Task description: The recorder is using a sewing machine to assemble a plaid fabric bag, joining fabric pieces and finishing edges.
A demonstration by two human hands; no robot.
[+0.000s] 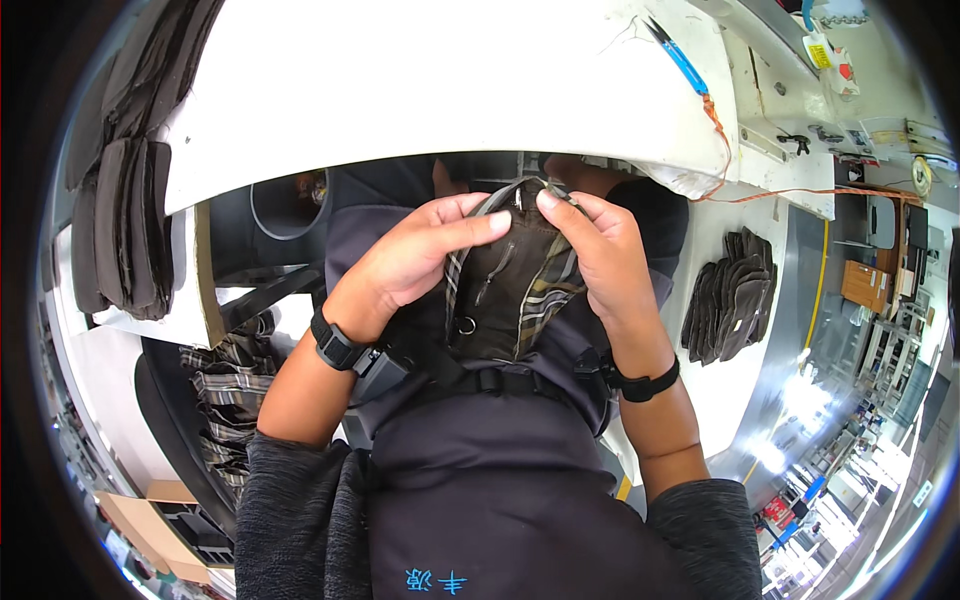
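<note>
A dark brown fabric pouch (488, 325) with plaid cloth along its sides hangs over my lap, just off the table's near edge. A short zipper and a small metal ring show on its face. My left hand (420, 250) pinches its upper left edge between thumb and fingers. Opposite it, my right hand (610, 250) grips the upper right edge, thumb on top. Both thumbs point inward, close together at the top of the pouch. The fingertips behind the cloth are hidden.
On the white table (440, 80) lie blue thread snips (682, 65) tied to an orange cord. Dark fabric stacks (135, 230) stand at the left, another stack (730, 295) at the right. Plaid pieces (235, 400) and a cardboard box (150, 535) are lower left.
</note>
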